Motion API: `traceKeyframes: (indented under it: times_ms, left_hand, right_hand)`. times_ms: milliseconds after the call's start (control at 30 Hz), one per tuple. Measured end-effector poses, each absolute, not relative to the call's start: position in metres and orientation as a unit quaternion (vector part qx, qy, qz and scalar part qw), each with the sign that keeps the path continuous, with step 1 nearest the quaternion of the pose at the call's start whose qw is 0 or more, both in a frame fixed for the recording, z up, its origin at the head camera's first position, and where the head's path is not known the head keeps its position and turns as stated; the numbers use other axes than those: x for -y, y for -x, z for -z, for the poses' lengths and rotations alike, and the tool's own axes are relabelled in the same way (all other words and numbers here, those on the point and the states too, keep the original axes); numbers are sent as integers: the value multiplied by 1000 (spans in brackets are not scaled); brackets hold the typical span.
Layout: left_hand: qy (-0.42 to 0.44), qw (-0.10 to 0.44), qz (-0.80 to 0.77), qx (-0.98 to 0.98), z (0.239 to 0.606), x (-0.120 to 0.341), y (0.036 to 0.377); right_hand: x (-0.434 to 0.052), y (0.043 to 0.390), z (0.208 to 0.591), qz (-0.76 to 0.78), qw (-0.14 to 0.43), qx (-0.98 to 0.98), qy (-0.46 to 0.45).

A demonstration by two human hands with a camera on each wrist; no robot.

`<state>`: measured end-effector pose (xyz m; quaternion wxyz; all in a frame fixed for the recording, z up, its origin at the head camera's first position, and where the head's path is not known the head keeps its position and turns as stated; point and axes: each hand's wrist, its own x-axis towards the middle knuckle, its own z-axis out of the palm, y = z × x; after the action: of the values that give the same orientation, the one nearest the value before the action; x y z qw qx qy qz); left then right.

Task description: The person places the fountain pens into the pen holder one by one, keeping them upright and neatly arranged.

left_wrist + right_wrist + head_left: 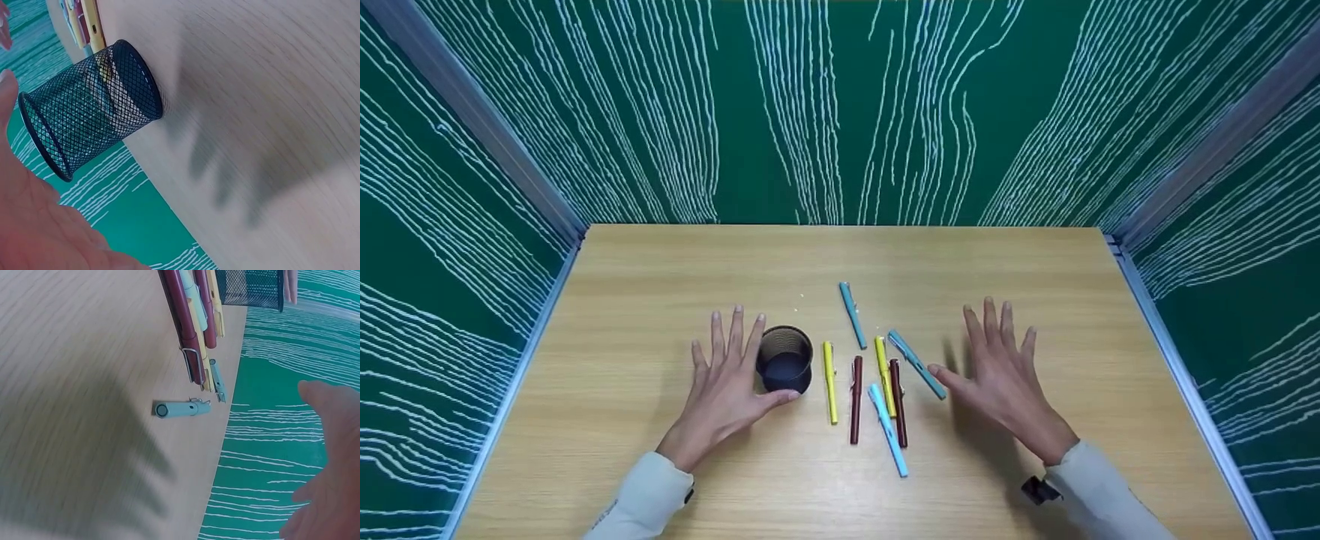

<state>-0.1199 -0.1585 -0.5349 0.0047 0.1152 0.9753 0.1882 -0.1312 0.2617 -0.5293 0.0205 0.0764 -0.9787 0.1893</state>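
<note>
1. I see the mesh cup [785,368] upright on the table [622,300], empty inside (nothing done yet).
2. Left hand [725,390] spread flat, thumb beside cup, holding nothing.
3. Right hand [1001,375] also spread, empty; all pens [877,379] lie btw. the hands.

This looks like a small recording booth. A wooden table [660,285] stands between green patterned walls [840,112] with metal corner frames [472,112].
</note>
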Motion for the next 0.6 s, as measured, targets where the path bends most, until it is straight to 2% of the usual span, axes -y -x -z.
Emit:
traceKeyframes:
  times_ms: [133, 367, 600]
  left_hand:
    - [-118, -6, -198, -973, 538, 157, 121]
    - [-131, -32, -224, -965, 540, 153, 122]
    - [-137, -53, -234, -961, 546, 148, 126]
  right_hand:
    - [-259, 132, 534, -215, 23, 973, -78]
    - [-254, 136, 548, -271, 84, 953, -106]
    - [-250, 140, 561, -327, 118, 931, -109]
